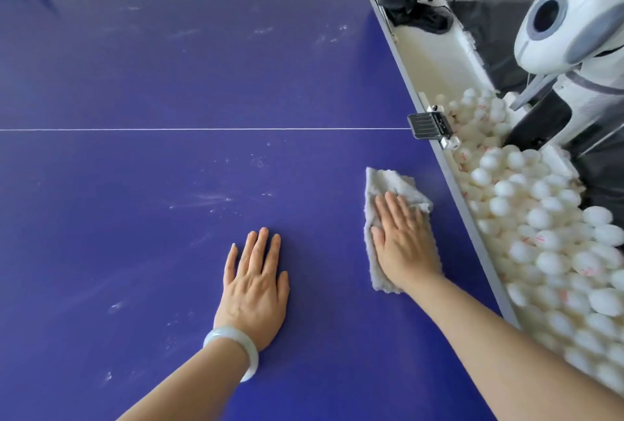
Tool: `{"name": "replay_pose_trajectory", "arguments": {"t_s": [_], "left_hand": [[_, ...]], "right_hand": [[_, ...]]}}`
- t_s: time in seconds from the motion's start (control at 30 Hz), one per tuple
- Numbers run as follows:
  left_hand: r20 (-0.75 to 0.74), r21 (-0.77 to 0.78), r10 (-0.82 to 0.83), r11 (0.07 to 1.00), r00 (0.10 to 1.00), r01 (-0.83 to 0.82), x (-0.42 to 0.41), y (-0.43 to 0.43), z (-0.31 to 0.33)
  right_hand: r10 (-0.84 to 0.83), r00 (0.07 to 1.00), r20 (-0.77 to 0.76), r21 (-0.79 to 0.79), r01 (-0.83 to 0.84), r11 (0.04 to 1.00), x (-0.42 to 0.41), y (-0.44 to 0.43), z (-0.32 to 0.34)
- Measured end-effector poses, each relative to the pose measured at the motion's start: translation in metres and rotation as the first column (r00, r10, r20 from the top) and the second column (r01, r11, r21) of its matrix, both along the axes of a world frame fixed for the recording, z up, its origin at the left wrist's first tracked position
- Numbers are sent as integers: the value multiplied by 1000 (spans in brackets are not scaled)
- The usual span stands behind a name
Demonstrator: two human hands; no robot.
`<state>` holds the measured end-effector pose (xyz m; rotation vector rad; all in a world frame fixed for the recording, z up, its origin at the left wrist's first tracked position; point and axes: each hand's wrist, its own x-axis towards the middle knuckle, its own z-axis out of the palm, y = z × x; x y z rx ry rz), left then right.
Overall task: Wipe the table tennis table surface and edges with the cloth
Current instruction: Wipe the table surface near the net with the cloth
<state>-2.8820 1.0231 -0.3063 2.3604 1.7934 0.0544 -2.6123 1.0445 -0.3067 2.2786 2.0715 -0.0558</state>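
Right hand: my right hand (401, 241) lies flat, fingers straight, pressing the cloth (388, 191) down.
Cloth: pale, folded, on the table (169, 83) near its grey right edge (449, 164).
Left hand: my left hand (256, 280) rests flat on bare blue surface, holding nothing.
Beyond: white balls (547, 235) fill the trough alongside.

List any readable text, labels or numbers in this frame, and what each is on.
No legible text anywhere in this frame.
Balls: red printed marks on several, too blurred to read.
Black clamp at the table edge: faint pale mark, too small to read.
Ball machine, cloth, table: no lettering visible.
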Motion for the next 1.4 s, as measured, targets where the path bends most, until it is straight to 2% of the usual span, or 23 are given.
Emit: {"name": "replay_pose_trajectory", "arguments": {"t_s": [0.07,0.1,0.13,0.23,0.3,0.33,0.4,0.47,0.53,0.6,0.67,0.73,0.8,0.83,0.9,1.0,1.07,1.1,1.17,1.23,1.27,1.33,1.4], "left_hand": [[-7,0,2,1000,1000,-2,1,0,-1],[-8,-2,2,1000,1000,-2,1,-1,-1],[-8,2,3,1000,1000,-3,0,-2,-1],[19,13,6,1000,1000,-6,0,-2,2],[36,13,0,1000,999,-1,0,-2,3],[42,10,1,1000,999,-2,0,-2,3],[40,14,12,1000,999,-13,1,-1,2],[41,20,20,1000,999,-21,2,-1,2],[44,27,24,999,999,-25,2,-1,0],[39,38,22,999,999,-24,1,-2,-1],[38,38,17,999,999,-18,1,-2,1],[39,27,17,999,999,-18,2,-2,4],[22,9,15,1000,1000,-15,2,-3,5],[24,2,15,1000,1000,-15,2,-3,4],[45,4,21,1000,999,-22,1,-1,3],[54,13,29,999,998,-30,1,-2,1],[57,14,22,1000,998,-23,2,-4,2],[58,17,20,1000,998,-21,2,-5,3],[86,54,20,998,996,-25,4,-2,9],[113,113,-30,994,993,17,10,8,14],[108,134,-88,988,990,73,16,16,16],[64,74,-185,981,981,180,34,34,23],[27,-10,-210,978,977,210,54,59,22]], "right_hand": [[-234,972,6,-45,234,971,9,35,9],[-279,960,-19,-54,277,959,-2,43,12],[-254,966,-50,-50,251,967,-23,43,12],[130,985,-117,15,-130,991,-91,-10,0],[365,922,-128,42,-363,931,-89,-52,-5],[403,907,-121,42,-401,915,-70,-60,-5],[248,967,-66,44,-246,968,-13,-56,-6],[-72,997,0,12,72,997,42,-32,1],[-302,953,-6,-27,302,953,65,6,9],[-371,926,-68,-30,370,929,49,44,12],[-262,960,-94,-23,261,965,7,64,9],[-3,996,-90,16,5,1000,-39,56,0],[246,964,-100,0,-248,969,-49,31,-5],[317,942,-110,-5,-319,948,-37,24,-4],[262,961,-88,-6,-263,965,6,30,-2],[-130,991,-26,-42,129,991,57,62,4],[-244,970,-20,-32,243,969,43,77,7],[-222,975,-33,-3,222,975,26,77,8],[-24,996,-84,68,30,997,-10,63,2],[200,974,-109,48,-196,979,-30,37,-5],[257,958,-127,33,-255,966,-30,30,-6],[257,955,-151,45,-253,967,-20,28,-7],[116,983,-143,57,-109,992,-10,37,-7]]}}
